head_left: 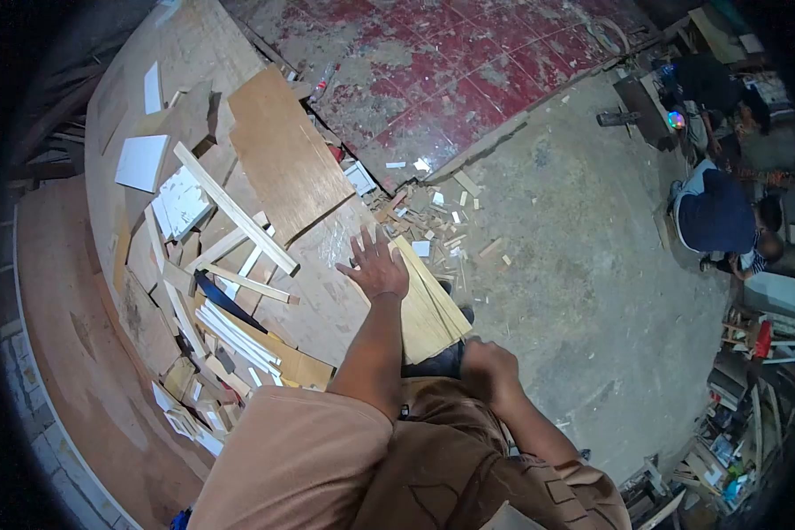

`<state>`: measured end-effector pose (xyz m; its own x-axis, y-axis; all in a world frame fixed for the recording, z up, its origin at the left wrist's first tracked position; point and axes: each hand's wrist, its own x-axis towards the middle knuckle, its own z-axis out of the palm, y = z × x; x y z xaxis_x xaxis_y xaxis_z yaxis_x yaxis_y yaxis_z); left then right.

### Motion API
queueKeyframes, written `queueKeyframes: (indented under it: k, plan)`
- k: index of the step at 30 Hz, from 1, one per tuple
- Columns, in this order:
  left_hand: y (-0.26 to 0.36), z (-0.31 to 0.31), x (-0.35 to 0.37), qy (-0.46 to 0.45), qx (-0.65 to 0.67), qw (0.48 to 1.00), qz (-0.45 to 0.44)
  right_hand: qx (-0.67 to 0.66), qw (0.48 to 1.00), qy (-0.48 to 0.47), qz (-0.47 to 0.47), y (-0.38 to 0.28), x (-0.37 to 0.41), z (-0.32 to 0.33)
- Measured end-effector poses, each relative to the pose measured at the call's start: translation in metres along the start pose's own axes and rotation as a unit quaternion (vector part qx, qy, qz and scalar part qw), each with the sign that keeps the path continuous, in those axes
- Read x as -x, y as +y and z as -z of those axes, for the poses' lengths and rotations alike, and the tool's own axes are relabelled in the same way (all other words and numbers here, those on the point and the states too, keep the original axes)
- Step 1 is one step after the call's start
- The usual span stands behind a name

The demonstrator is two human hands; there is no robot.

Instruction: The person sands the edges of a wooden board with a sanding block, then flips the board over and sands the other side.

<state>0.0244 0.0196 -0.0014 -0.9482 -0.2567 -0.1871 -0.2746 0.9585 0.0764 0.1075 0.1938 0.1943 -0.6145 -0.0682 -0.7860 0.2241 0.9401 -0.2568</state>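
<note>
Pale yellow wooden board (426,309) pieces lie at the edge of the work table, with a dark line running lengthwise between them. My left hand (378,268) rests with fingers spread, its edge against the board's far left end. Beyond the near right corner of the board, my right hand (489,366) is closed in a fist, a little blurred. Whatever it may hold is hidden from this angle. A brown plywood sheet (283,150) lies ahead of my left hand. Left of my forearm is a long wooden strip (236,210) on top of other offcuts.
White panel pieces (141,162), white strips (237,337) and many scraps cover the table's left side. Offcuts (442,221) litter the concrete floor (574,256). At the right, a person (718,210) sits bent over. Wood and clutter (724,442) are piled at the lower right.
</note>
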Motion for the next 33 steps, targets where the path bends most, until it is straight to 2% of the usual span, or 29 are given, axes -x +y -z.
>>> queueKeyframes:
  k: [1, 3, 5, 7, 8, 9, 11, 12, 16, 19, 21, 23, 25, 29, 33]
  plan:
    - [0.0, 0.004, -0.002, -0.027, -0.019, 0.999, 0.008, -0.008, 1.0, -0.008, -0.005, -0.007, -0.01, 0.0]
    - [-0.001, 0.006, -0.004, -0.025, -0.023, 0.999, -0.002, -0.003, 1.0, 0.026, 0.009, -0.014, -0.034, -0.018]
    - [-0.004, 0.016, -0.007, -0.028, -0.027, 0.999, -0.016, 0.016, 1.0, -0.013, 0.012, -0.021, -0.044, -0.022]
    - [-0.007, 0.027, -0.011, -0.073, -0.026, 0.993, -0.085, 0.027, 1.0, -0.009, 0.007, -0.021, -0.042, -0.025]
    - [-0.011, 0.028, -0.013, -0.052, -0.044, 0.988, -0.141, 0.02, 1.0, 0.004, 0.008, -0.014, -0.043, -0.031]
    - [-0.017, 0.023, -0.017, -0.05, -0.042, 0.988, -0.143, 0.015, 1.0, 0.02, 0.007, -0.007, -0.043, -0.033]
    - [-0.026, 0.011, -0.023, -0.004, -0.013, 0.974, -0.228, 0.007, 0.999, 0.035, 0.012, 0.007, -0.042, -0.033]
    - [-0.021, 0.019, -0.02, -0.031, -0.037, 0.979, -0.2, -0.004, 0.999, 0.045, 0.02, 0.012, -0.04, -0.034]
    - [-0.027, 0.013, -0.024, -0.054, -0.011, 0.978, -0.204, -0.017, 1.0, 0.013, -0.006, 0.021, 0.007, -0.024]
    - [-0.027, 0.012, -0.023, -0.058, -0.01, 0.976, -0.211, -0.021, 0.999, 0.024, 0.017, 0.023, 0.015, -0.029]
    - [-0.026, 0.013, -0.025, -0.035, 0.0, 0.976, -0.216, 0.092, 0.979, 0.099, 0.152, 0.018, -0.019, -0.042]
    - [-0.027, 0.013, -0.025, -0.036, -0.005, 0.976, -0.215, -0.012, 0.998, 0.056, 0.04, -0.005, -0.085, -0.053]
    - [-0.026, 0.013, -0.026, -0.037, -0.007, 0.976, -0.213, -0.017, 0.992, 0.122, 0.031, -0.013, -0.135, -0.079]
    - [-0.029, 0.011, -0.027, -0.045, 0.011, 0.976, -0.214, -0.036, 0.992, 0.115, 0.041, -0.002, -0.119, -0.085]
    - [-0.028, 0.011, -0.027, -0.032, 0.035, 0.976, -0.213, -0.03, 0.998, 0.046, 0.021, 0.028, -0.023, -0.049]
